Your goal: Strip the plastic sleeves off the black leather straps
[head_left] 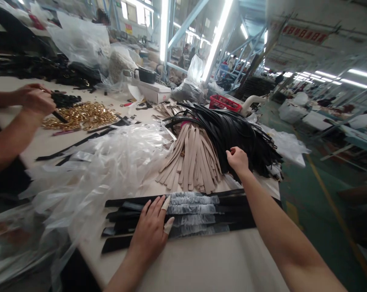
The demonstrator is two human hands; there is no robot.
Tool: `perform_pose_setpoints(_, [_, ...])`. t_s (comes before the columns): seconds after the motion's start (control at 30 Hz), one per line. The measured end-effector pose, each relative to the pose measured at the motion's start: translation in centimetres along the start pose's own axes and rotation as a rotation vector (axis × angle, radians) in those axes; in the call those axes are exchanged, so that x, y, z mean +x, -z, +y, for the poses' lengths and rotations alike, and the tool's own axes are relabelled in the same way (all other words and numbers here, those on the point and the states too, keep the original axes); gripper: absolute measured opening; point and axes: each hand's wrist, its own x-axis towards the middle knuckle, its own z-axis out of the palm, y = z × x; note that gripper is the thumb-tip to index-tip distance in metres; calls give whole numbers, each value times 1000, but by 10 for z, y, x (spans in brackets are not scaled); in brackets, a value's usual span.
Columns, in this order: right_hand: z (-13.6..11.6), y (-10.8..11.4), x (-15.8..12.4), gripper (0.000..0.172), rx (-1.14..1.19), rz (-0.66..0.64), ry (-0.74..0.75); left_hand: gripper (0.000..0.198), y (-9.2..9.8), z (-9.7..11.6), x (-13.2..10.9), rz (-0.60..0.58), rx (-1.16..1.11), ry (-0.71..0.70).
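Note:
My left hand (153, 225) lies flat with fingers spread on a row of black straps (118, 245), with pale covers on its thumb and index fingertip. Crinkled clear plastic wraps (192, 209) surround the middle of these straps. Farther forward, my right hand (238, 160) is curled closed at the near side of a big bundle of black straps (241, 132). What its fingers hold, if anything, is hidden from me. Beside that bundle, beige straps (192, 158) fan out toward me.
Loose clear plastic sleeves (116, 162) heap up at the left. Beyond them a co-worker's hands (37, 99) work near a pile of gold metal pieces (83, 115). A red basket (224, 103) and a white box (153, 92) stand at the back. The table's right edge borders a green floor (320, 194).

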Motion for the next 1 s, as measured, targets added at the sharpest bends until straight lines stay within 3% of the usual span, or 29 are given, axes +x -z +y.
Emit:
perform_pose_setpoints(0.1, [5, -13, 30, 38, -72, -43, -55, 52, 0, -4, -1, 14, -17, 10])
perform_pose_setpoints(0.2, [6, -29, 37, 33, -121, -64, -76, 49, 6, -2, -2, 6, -38, 46])
perform_pose_setpoints(0.3, [6, -39, 36, 47, -151, -28, -100, 44, 12, 3, -4, -3, -80, 82])
perform_pose_setpoints(0.37, [9, -39, 38, 49, -153, -39, -100, 43, 14, 6, -5, -1, -114, 109])
perform_pose_setpoints(0.53, [25, -25, 44, 27, -139, -133, -50, 41, 18, 8, -8, 12, -175, 150])
perform_pose_setpoints(0.7, [36, -20, 28, 43, -147, -206, -62, 41, 21, 10, -13, 51, -198, 138])
perform_pose_setpoints(0.83, [34, -27, 10, 26, -135, -264, -87, 40, 22, 12, -19, 100, -211, 142])
perform_pose_setpoints(1.0, [27, -18, -2, 26, -63, -271, -109, 35, 31, 17, -23, 186, -248, 151])
